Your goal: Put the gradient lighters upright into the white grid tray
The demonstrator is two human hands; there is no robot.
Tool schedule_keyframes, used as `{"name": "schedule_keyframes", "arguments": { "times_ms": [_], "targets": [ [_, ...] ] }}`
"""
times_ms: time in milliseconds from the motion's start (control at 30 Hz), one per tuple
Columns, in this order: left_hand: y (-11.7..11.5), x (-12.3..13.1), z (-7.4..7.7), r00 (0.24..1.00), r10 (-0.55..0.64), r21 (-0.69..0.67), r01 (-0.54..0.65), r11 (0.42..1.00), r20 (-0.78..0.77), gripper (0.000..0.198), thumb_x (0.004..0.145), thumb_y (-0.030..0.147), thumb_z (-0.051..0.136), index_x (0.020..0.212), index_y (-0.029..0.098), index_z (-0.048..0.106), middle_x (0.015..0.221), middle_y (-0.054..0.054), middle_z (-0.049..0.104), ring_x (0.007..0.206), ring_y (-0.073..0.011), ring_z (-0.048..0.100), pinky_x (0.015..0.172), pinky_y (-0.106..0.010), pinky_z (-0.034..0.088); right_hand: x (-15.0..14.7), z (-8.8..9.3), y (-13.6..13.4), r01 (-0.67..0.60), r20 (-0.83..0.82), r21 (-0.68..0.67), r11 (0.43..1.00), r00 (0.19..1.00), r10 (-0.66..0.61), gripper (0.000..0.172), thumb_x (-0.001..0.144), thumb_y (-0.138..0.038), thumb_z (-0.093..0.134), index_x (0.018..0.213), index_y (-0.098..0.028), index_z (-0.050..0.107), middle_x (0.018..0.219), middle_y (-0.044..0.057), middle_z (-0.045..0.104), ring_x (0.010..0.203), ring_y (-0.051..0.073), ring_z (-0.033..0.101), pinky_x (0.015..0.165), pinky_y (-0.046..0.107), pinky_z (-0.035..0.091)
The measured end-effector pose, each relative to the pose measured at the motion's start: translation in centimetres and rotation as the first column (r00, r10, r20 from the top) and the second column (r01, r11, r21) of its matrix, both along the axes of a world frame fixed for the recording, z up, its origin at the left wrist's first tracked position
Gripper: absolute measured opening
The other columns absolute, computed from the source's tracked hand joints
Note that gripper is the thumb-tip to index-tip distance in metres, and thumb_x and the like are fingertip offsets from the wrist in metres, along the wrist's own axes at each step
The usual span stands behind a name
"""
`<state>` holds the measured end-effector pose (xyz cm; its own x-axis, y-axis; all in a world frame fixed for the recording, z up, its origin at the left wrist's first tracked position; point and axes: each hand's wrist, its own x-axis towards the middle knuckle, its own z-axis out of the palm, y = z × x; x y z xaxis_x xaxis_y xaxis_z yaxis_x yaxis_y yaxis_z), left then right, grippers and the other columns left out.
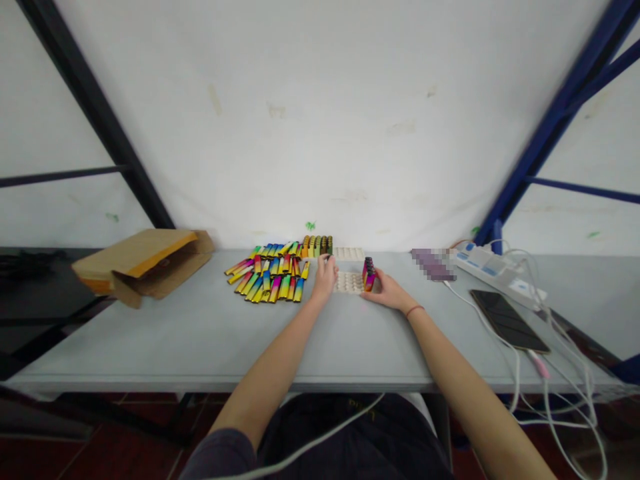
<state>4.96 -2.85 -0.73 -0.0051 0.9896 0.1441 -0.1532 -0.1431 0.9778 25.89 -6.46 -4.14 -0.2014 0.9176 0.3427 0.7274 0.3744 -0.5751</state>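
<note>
Many shiny rainbow-coloured lighters (270, 283) lie loose in a pile left of my hands. A pale tray (349, 283) with rows of round hollows lies before me, with one upright row of dark-topped lighters (369, 275) at its right end. My right hand (389, 291) grips that end, thumb in front and fingers behind the row. At the tray's left side my left hand (326, 277) is closed in a pinch, with a small dark tip showing at the fingers; it looks like a lighter, mostly hidden. Behind it, several rows of lighters (318, 245) stand upright in another pale tray (349, 253).
An open cardboard box (150, 260) lies on its side at the left of the grey table (225, 350). To the right are a black phone (507, 320), a purple blurred-out item (433, 265), a white power strip (500, 273) and tangled white cables (517, 380). A wall stands behind.
</note>
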Motion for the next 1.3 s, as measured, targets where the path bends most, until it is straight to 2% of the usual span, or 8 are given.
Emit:
{"name": "schedule_keyframes", "arguments": {
  "times_ms": [100, 167, 200, 400, 867, 967, 1067, 1300],
  "targets": [
    [0.1, 0.0, -0.4, 0.973, 0.086, 0.310, -0.016, 0.951, -0.213, 0.024, 0.092, 0.041, 0.049, 0.101, 0.020, 0.057, 0.080, -0.002, 0.062, 0.078, -0.0146, 0.061, 0.076, -0.027, 0.050, 0.0, 0.2, -0.3, -0.030, 0.012, 0.015, 0.999, 0.999, 0.030, 0.084, 0.068, -0.051, 0.076, 0.137, -0.015, 0.044, 0.130, 0.017, 0.060, 0.116, 0.033, 0.059, 0.101, 0.049, 0.045],
    [0.3, 0.0, -0.6, 0.932, 0.175, 0.461, -0.010, 0.887, -0.317, 0.021, 0.089, 0.036, 0.055, 0.099, 0.019, 0.063, 0.100, -0.008, 0.066, 0.102, -0.0196, 0.060, 0.096, -0.034, 0.046, -0.1, 0.2, -0.4, -0.036, 0.021, 0.021, 0.999, 0.999, 0.036, 0.084, 0.067, -0.050, 0.077, 0.137, -0.016, 0.044, 0.130, 0.017, 0.060, 0.117, 0.034, 0.059, 0.101, 0.050, 0.045],
    [0.4, 0.0, -0.7, 0.917, 0.192, 0.497, 0.008, 0.867, -0.349, 0.021, 0.088, 0.034, 0.057, 0.100, 0.019, 0.065, 0.106, -0.009, 0.066, 0.108, -0.0211, 0.059, 0.101, -0.035, 0.044, -0.1, 0.1, -0.4, -0.034, 0.025, 0.024, 0.999, 0.999, 0.033, 0.085, 0.067, -0.050, 0.077, 0.137, -0.016, 0.045, 0.130, 0.017, 0.060, 0.117, 0.034, 0.058, 0.101, 0.050, 0.045],
    [0.7, 0.5, -1.4, 0.899, 0.059, 0.459, 0.165, 0.873, -0.434, 0.027, 0.089, 0.027, 0.055, 0.112, 0.015, 0.066, 0.116, -0.011, 0.069, 0.106, -0.0208, 0.063, 0.101, -0.036, 0.046, 0.0, -0.4, -0.3, -0.025, 0.030, 0.045, 0.999, 0.999, 0.024, 0.081, 0.067, -0.051, 0.077, 0.134, -0.017, 0.048, 0.128, 0.016, 0.062, 0.113, 0.033, 0.060, 0.100, 0.052, 0.044],
    [-0.4, 0.9, -0.8, 0.754, 0.068, 0.364, 0.234, 0.902, -0.654, 0.030, 0.092, 0.028, 0.054, 0.118, 0.021, 0.066, 0.118, -0.006, 0.070, 0.102, -0.0199, 0.066, 0.098, -0.034, 0.046, -0.1, 0.0, -0.5, -0.044, 0.068, 0.024, 0.999, 0.997, 0.042, 0.075, 0.070, -0.053, 0.074, 0.131, -0.015, 0.050, 0.122, 0.015, 0.064, 0.106, 0.031, 0.061, 0.095, 0.047, 0.046],
    [-0.6, 0.9, -0.5, 0.724, 0.104, 0.372, 0.222, 0.901, -0.682, 0.034, 0.091, 0.031, 0.055, 0.124, 0.025, 0.061, 0.110, -0.004, 0.073, 0.102, -0.0205, 0.067, 0.100, -0.037, 0.044, -0.2, 0.0, -0.5, -0.037, 0.065, 0.018, 0.999, 0.997, 0.036, 0.076, 0.070, -0.054, 0.075, 0.130, -0.015, 0.051, 0.120, 0.015, 0.065, 0.104, 0.031, 0.061, 0.094, 0.047, 0.046],
    [-0.8, 0.9, -0.2, 0.683, 0.144, 0.398, 0.230, 0.888, -0.716, 0.032, 0.091, 0.033, 0.056, 0.122, 0.027, 0.061, 0.104, -0.004, 0.073, 0.101, -0.0219, 0.067, 0.100, -0.039, 0.041, -0.2, 0.1, -0.5, -0.040, 0.047, 0.011, 0.999, 0.998, 0.040, 0.076, 0.069, -0.053, 0.075, 0.130, -0.015, 0.051, 0.119, 0.014, 0.066, 0.103, 0.030, 0.062, 0.094, 0.047, 0.046],
    [-1.6, 0.9, 0.3, 0.569, 0.315, 0.508, 0.217, 0.834, -0.759, 0.031, 0.095, 0.034, 0.048, 0.118, 0.024, 0.066, 0.111, -0.009, 0.070, 0.107, -0.0240, 0.060, 0.100, -0.037, 0.037, -0.3, 0.2, -0.5, -0.031, 0.060, 0.000, 1.000, 0.998, 0.031, 0.079, 0.069, -0.054, 0.075, 0.132, -0.014, 0.049, 0.121, 0.016, 0.065, 0.105, 0.032, 0.061, 0.095, 0.049, 0.046]
  ]
}}
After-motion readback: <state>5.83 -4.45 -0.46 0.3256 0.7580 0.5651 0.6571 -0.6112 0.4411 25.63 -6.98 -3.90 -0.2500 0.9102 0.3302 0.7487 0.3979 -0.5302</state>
